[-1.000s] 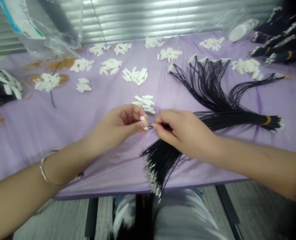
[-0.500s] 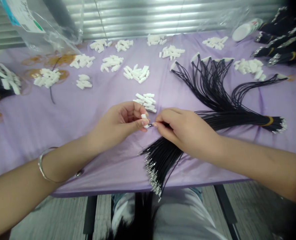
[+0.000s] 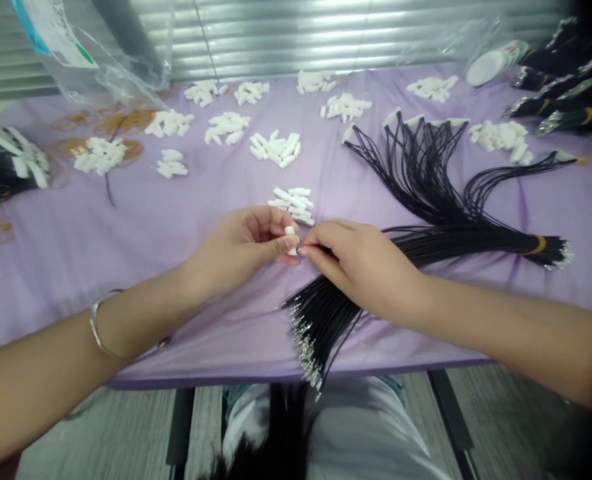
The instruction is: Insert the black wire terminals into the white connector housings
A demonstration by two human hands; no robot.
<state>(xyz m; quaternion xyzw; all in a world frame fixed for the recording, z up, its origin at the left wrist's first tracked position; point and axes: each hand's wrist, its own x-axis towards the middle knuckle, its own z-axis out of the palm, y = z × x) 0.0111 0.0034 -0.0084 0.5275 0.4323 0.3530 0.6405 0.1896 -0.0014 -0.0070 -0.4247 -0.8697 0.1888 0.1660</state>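
My left hand (image 3: pixel 256 240) pinches a small white connector (image 3: pixel 291 231) between thumb and fingers. Right beside it, my right hand (image 3: pixel 361 257) is closed, its thumb and forefinger pinched at the connector's side; the wire tip between them is mostly hidden. Under and below my right hand, a bundle of black wires (image 3: pixel 331 313) fans out, with silver metal tips (image 3: pixel 303 350) toward the table's front edge. Just beyond my fingers lies a pile of white connectors (image 3: pixel 296 202).
Several more piles of white connectors (image 3: pixel 276 148) dot the purple cloth (image 3: pixel 151 233). At right lies a banded wire bundle (image 3: pixel 501 239), with more bundles (image 3: pixel 556 110) behind. A clear plastic bag (image 3: pixel 111 60) stands back left, a white round container (image 3: pixel 491 65) back right.
My right hand has moved slightly left, closer to the connector, and the metal wire tip seen between the hands before is now hidden. The whole view has shifted slightly.
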